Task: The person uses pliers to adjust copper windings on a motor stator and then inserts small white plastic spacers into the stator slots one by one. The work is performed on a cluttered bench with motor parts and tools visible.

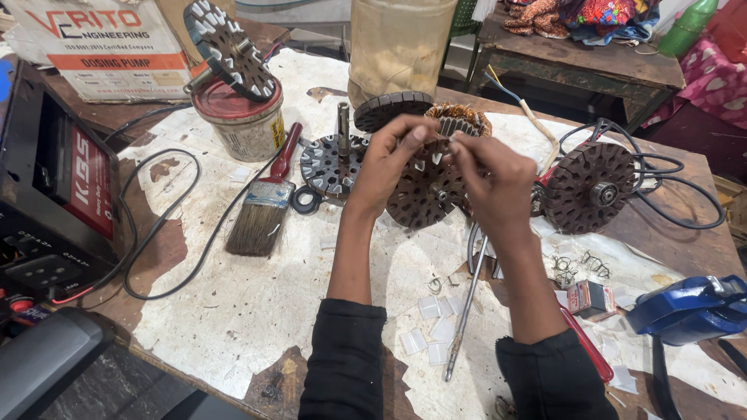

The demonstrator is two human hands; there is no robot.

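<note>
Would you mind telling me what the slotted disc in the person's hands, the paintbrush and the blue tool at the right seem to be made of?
Slotted disc: probably stacked steel, dull brown and matte, with pale, paper-like slips in the slots. Paintbrush: glossy red handle, plastic or painted wood, a shiny metal band and dark bristles. Blue tool: likely painted cast metal, going by its glossy blue coat and bulky form.

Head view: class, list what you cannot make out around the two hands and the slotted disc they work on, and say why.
- What the left hand and right hand pinch: too small, covered by fingertips.
- Slotted disc: its upper and right parts hidden behind both hands.
- Copper-wound stator: lower half hidden by the hands.
- Blue vise: cut off by the right edge.
</note>
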